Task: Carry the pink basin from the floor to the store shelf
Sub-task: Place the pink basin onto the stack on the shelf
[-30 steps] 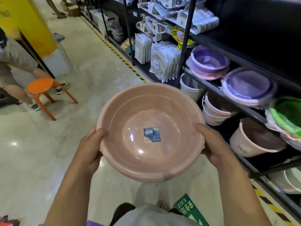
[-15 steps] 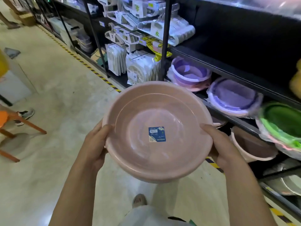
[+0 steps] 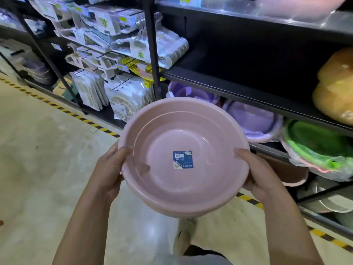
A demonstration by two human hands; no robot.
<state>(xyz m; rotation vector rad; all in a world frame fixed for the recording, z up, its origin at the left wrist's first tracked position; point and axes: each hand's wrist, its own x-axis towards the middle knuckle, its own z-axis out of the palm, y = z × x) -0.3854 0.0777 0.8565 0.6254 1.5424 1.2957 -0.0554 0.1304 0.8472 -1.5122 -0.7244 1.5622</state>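
I hold the pink basin (image 3: 200, 134) in the air at chest height, mouth up and tipped slightly toward me; a blue label is stuck to its inside bottom. My left hand (image 3: 110, 169) grips its left rim, thumb over the edge. On the opposite rim my right hand (image 3: 261, 176) grips the same way. The black store shelf (image 3: 238, 88) stands just beyond and to the right of the basin, and its middle tier directly ahead looks dark and bare.
Purple basins (image 3: 254, 121) and green wrapped basins (image 3: 315, 146) fill the tier below. A yellow basin (image 3: 336, 88) sits at the right. Packaged hangers (image 3: 133, 44) hang left of a black upright post (image 3: 152, 54). Yellow-black tape (image 3: 63, 109) lines the floor along the shelf.
The view has turned right and closed in on the shelf. The orange stool and the seated person have gone out of view. Both hands keep the same grip on the basin.
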